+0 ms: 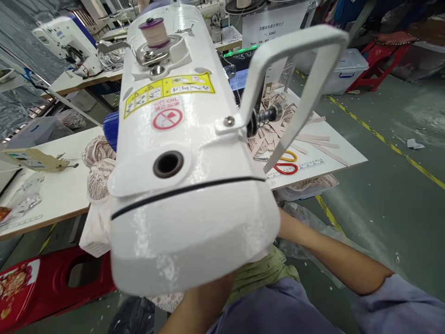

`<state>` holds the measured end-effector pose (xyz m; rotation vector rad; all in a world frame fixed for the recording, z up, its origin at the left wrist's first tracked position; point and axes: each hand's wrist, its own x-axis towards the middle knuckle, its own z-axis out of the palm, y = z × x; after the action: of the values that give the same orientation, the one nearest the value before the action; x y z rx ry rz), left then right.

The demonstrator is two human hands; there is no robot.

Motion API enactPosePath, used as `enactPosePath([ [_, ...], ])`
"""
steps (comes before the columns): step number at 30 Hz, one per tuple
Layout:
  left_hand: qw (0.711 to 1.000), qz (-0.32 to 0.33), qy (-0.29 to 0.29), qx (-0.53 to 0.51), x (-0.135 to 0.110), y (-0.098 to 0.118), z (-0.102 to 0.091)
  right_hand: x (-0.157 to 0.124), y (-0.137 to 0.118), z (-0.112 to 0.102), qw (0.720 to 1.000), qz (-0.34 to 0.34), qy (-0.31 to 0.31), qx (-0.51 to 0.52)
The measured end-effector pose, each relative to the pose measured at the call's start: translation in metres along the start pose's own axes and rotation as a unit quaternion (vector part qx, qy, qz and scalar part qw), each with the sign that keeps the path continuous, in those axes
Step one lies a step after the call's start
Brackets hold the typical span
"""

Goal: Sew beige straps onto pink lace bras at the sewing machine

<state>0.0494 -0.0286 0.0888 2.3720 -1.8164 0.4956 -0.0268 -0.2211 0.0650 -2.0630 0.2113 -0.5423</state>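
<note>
A white sewing machine head (181, 153) fills the middle of the view, seen from above and close. It carries a yellow warning label (168, 93) and a purple-thread bobbin (155, 32) on its winder. Both my forearms reach in under the machine: the left one (198, 306) from below, the right one (333, 255) from the lower right. Both hands are hidden beneath the machine head, so nothing of their fingers shows. Lace fabric (99, 162) lies on the table left of the machine, and more lace peeks out below it.
Red-handled scissors (283, 163) and beige fabric strips (313, 139) lie on the white table (52, 195) at right. A red plastic stool (52, 278) stands lower left. Another sewing machine (69, 41) sits behind. A clear plastic bin (342, 69) rests on the floor.
</note>
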Motion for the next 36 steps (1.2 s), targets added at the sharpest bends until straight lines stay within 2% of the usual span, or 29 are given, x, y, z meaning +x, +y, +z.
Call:
enactPosePath([
  [5,0.999,0.008,0.003,0.031,0.001,0.002,-0.003,-0.002,0.002,0.000,0.999,-0.004,0.013,0.046],
  [10,0.999,0.014,0.024,0.046,0.008,-0.002,-0.012,-0.001,-0.007,0.003,0.992,0.022,-0.002,0.126],
  [14,0.998,0.019,0.033,0.041,0.015,0.002,-0.014,-0.004,-0.006,-0.003,0.994,0.016,0.005,0.110],
  [18,0.999,0.011,0.036,0.024,0.011,-0.001,-0.010,-0.008,0.000,-0.003,0.995,0.000,0.015,0.100],
  [22,0.999,-0.024,0.036,-0.022,-0.001,-0.009,-0.005,-0.007,-0.004,0.004,0.994,0.004,0.004,0.106],
  [25,0.988,-0.098,0.027,-0.116,-0.010,-0.011,-0.002,-0.010,-0.004,0.003,0.995,0.026,0.019,0.098],
  [27,0.962,-0.170,0.019,-0.214,-0.013,-0.012,-0.002,-0.014,-0.001,0.001,0.994,0.052,0.033,0.087],
  [30,0.901,-0.248,-0.016,-0.356,-0.010,-0.014,-0.006,-0.025,-0.001,-0.002,0.995,0.089,0.021,0.050],
  [34,0.823,-0.271,-0.127,-0.482,-0.001,-0.015,-0.019,-0.050,-0.024,-0.004,0.993,0.105,-0.047,0.035],
  [36,0.763,-0.258,-0.190,-0.562,-0.002,-0.013,-0.021,-0.067,-0.038,0.000,0.986,0.119,-0.081,0.080],
])
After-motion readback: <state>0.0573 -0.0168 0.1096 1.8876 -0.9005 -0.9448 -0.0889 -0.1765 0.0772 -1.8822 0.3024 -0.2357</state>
